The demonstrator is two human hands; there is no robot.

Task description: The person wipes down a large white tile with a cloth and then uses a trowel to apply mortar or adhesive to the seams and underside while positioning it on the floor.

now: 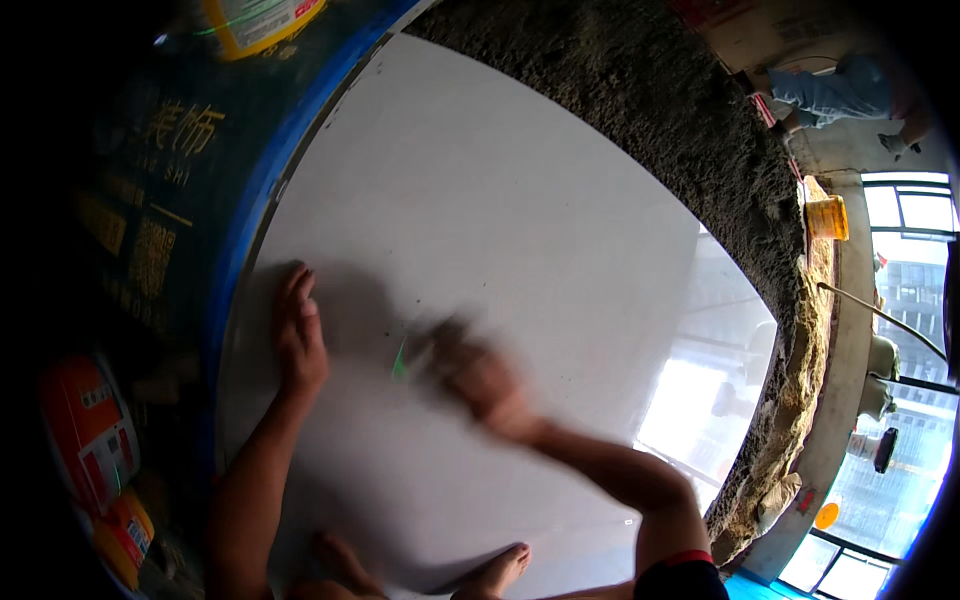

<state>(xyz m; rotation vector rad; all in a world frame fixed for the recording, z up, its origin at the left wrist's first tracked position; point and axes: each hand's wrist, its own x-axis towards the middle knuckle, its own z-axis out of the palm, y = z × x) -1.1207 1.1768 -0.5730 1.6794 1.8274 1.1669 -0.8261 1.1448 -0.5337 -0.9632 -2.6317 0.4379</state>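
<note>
A large glossy pale grey tile (530,200) fills the middle, with a few dark specks. My left hand (300,330) rests on its left part, fingers stretched out near the edge, holding nothing. My right hand (478,385) is over the tile's middle, smeared by motion; a dark blurred shape is at its fingers, and I cannot make out whether it is a held object. A small bright green mark (398,365) shows just left of it. My bare feet (500,572) are at the tile's lower edge.
Dark wet mortar (660,110) borders the tile above and right. A green sheet with blue edging (160,280) lies left, with a yellow-rimmed bucket (255,20) and orange containers (85,435). A co-worker's legs (835,90) show upper right. A yellow bucket (825,218) stands near windows (910,310).
</note>
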